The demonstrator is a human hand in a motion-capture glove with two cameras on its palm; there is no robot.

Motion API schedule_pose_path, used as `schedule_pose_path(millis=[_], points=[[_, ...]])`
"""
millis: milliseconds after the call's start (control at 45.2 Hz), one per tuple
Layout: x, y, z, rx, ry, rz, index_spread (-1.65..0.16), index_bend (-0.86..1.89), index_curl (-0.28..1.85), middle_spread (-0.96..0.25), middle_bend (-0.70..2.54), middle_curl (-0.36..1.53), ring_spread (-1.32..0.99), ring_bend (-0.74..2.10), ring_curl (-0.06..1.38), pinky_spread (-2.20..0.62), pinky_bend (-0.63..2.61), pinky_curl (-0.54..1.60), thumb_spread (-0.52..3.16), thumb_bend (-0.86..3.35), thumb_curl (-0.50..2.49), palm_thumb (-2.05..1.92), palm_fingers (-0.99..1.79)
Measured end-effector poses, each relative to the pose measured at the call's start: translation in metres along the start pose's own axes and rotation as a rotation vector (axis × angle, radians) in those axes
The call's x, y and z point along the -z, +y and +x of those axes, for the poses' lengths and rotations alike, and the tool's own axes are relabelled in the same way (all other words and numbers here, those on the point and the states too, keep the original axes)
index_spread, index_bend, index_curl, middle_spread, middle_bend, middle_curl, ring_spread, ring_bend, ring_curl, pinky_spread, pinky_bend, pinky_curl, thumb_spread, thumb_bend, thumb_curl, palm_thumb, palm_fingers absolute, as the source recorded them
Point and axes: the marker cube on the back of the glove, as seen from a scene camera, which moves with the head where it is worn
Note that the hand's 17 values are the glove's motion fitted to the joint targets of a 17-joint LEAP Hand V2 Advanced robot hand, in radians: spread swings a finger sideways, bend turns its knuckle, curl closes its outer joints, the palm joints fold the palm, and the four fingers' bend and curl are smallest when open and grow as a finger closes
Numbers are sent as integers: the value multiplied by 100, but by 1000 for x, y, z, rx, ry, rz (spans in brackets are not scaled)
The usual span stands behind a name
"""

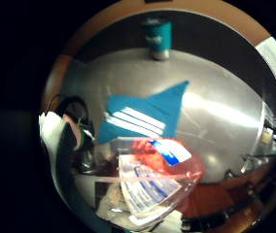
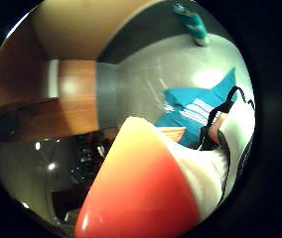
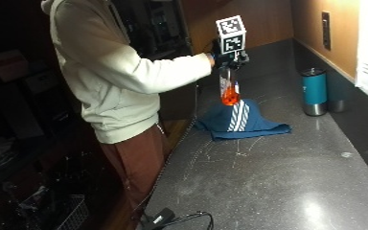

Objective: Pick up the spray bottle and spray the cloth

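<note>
A person stands at the counter's left edge, arm stretched out over it. The gloved right hand (image 3: pixel 227 60) grips the top of a clear spray bottle (image 3: pixel 228 88) with orange liquid in its lower part, holding it upright in the air just above a blue cloth (image 3: pixel 240 120) with white stripes. The cloth lies bunched on the grey counter (image 3: pixel 267 167). In the little finger side palm view the bottle (image 1: pixel 150 187) with its blue-and-white label is close, the cloth (image 1: pixel 143 116) beyond it. The thumb side palm view is filled by the bottle's orange body (image 2: pixel 141 188), with the cloth (image 2: pixel 195 111) behind.
A teal tumbler (image 3: pixel 313 91) with a steel base stands at the back near the wall, right of the cloth. A black cable and plug (image 3: pixel 171 219) lie at the counter's near edge. A wooden wall with an outlet (image 3: pixel 326 29) runs along the far side.
</note>
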Motion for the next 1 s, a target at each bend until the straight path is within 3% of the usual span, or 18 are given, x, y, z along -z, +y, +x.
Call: schedule_pose_path(millis=[243, 376, 664, 752, 929, 995], points=[[-74, -13, -90, 251, -566, 145, -15, 45, 52, -12, 58, 49, -17, 61, 45, -20, 32, 37, 13, -3, 78, 93, 139], [-111, -14, -118, 294, -790, 172, -15, 44, 52, -12, 58, 49, -17, 61, 45, -21, 33, 38, 13, -3, 78, 93, 138], [-225, -98, -133, 220, -641, 232, -15, 42, 52, -11, 57, 49, -16, 59, 44, -20, 34, 38, 17, -3, 78, 93, 135], [-232, -123, -126, 164, -645, 290, -15, 41, 52, -11, 55, 48, -16, 59, 44, -20, 34, 38, 18, -3, 79, 94, 134], [-258, -134, -129, 160, -587, 175, -16, 38, 52, -11, 51, 47, -16, 57, 44, -19, 35, 38, 24, -3, 79, 94, 130], [-252, -151, -137, 136, -620, 230, -15, 36, 52, -11, 49, 47, -15, 56, 43, -19, 34, 37, 27, -3, 79, 93, 128]])
